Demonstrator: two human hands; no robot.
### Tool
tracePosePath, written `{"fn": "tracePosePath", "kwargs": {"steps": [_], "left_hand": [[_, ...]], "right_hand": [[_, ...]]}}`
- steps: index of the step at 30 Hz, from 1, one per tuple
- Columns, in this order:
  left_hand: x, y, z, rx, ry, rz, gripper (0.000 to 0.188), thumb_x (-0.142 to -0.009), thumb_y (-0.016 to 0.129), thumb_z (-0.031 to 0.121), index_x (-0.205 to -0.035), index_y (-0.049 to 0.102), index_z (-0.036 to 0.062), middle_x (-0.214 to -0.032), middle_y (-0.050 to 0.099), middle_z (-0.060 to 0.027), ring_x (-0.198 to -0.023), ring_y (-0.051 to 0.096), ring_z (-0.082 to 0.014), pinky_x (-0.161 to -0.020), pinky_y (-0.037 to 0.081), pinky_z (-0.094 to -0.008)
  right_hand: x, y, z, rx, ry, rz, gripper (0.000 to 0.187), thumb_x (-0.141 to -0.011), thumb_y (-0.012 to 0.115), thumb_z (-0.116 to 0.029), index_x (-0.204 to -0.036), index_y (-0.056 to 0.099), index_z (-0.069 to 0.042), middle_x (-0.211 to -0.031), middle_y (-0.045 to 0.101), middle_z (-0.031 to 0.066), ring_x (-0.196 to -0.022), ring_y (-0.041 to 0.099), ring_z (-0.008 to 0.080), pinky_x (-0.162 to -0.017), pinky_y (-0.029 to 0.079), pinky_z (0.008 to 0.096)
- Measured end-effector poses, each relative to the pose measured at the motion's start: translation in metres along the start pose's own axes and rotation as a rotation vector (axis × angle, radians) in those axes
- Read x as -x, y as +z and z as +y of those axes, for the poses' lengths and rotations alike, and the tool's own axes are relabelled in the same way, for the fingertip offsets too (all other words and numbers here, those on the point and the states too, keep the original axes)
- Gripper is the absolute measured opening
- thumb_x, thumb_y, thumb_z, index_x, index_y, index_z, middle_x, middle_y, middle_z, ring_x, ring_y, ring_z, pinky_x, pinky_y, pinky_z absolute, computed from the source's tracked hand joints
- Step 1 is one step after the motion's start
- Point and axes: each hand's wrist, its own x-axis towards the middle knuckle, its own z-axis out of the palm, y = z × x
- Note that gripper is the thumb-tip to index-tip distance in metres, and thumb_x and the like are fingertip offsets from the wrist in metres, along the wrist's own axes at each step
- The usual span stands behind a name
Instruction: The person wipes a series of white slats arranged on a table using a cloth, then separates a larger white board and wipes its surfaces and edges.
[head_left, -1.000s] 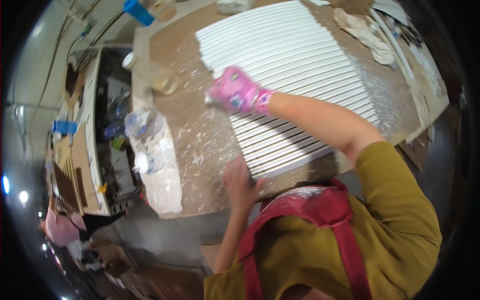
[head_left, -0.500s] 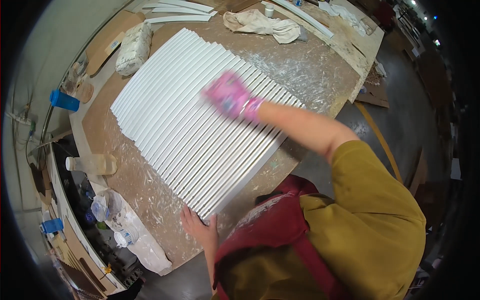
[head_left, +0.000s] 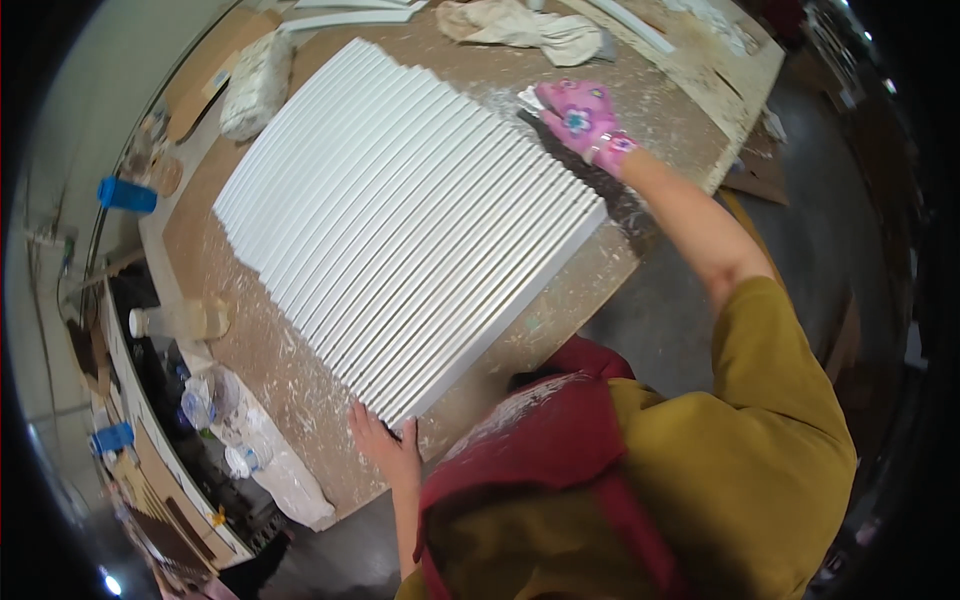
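Note:
A set of long white slats [head_left: 400, 230] lies side by side on the brown worktable, their far ends stepped. My right hand [head_left: 578, 115], in a pink flowered glove, is just past the right ends of the slats, over the table. Its fingers are closed on a small white pad [head_left: 531, 98], mostly hidden by the glove. My bare left hand [head_left: 388, 445] rests at the near left corner of the slats. Its fingers are stretched out against the slat ends, the thumb apart on the near side.
White-stained, the worktable [head_left: 285, 345] reaches past the slats. Along its left side stand a wrapped white bundle [head_left: 256, 85], a blue cup [head_left: 127, 195], a clear jar [head_left: 180, 321] and plastic bottles [head_left: 245, 459]. A crumpled cloth [head_left: 520, 28] and loose white strips [head_left: 350, 18] lie at the back.
My right hand has swept right from the middle of the slats to beyond their right ends. A dark smear now shows on the table there. My left hand stays at the near corner.

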Motion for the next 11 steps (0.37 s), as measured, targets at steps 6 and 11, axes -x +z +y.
{"fn": "tracePosePath", "kwargs": {"steps": [6,11], "left_hand": [[-0.007,-0.011,0.003,0.079,-0.010,-0.073,0.065,-0.079,0.068,0.027,-0.128,0.043,-0.0067,-0.143,0.038,-0.0244,-0.132,0.030,-0.0473,-0.110,0.022,-0.0532],[-0.045,-0.036,-0.051,0.493,-0.266,0.064,0.069,-0.085,0.062,0.023,-0.145,0.033,0.0030,-0.153,0.028,-0.0152,-0.141,0.018,-0.0424,-0.117,0.012,-0.0479]], "right_hand": [[0.024,-0.009,-0.022,-0.116,-0.344,0.070,0.035,-0.086,0.057,-0.025,-0.116,0.060,-0.009,-0.093,0.065,0.0125,-0.086,0.062,0.0313,-0.083,0.045,0.0432],[-0.010,-0.017,-0.049,0.046,-0.083,-0.230,0.038,-0.084,0.061,-0.027,-0.117,0.061,-0.008,-0.103,0.067,0.0134,-0.094,0.064,0.0298,-0.091,0.046,0.0399]]}}
